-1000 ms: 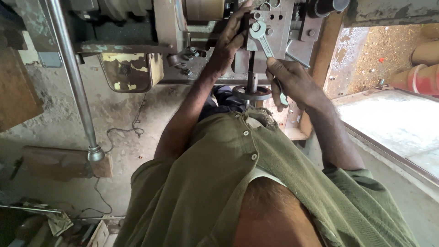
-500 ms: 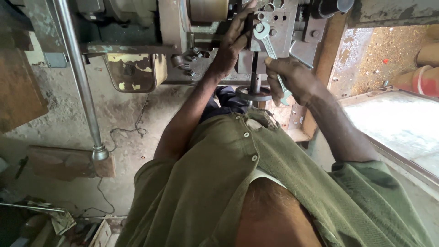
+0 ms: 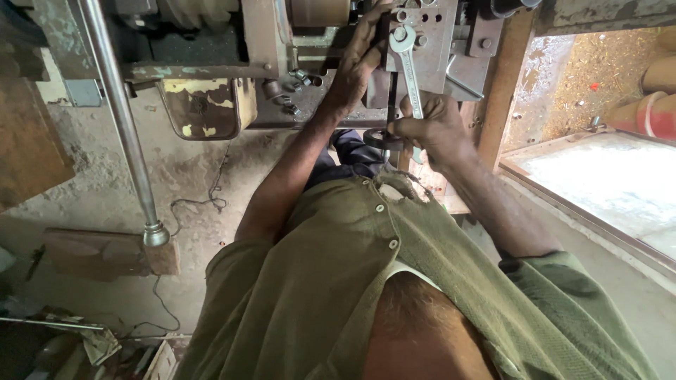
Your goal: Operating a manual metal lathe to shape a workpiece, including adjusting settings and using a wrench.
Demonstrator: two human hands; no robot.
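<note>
The right hand [image 3: 433, 127] is gripping the wrench [image 3: 408, 67], its ring sitting on a bolt [image 3: 400, 33] on the machine [image 3: 436, 49]. The left hand [image 3: 359, 63] is pressing there, grip hidden. Turning slowly should keep it seated.

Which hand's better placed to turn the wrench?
Right, likely: the right hand grips the wrench, whose ring end sits on the machine; the left hand only rests there.

The spanner's [image 3: 408, 70] lower end is hidden inside the right hand [image 3: 431, 129]. The left hand's [image 3: 359, 60] fingertips vanish past the top edge, like the machine [image 3: 282, 63].
</note>
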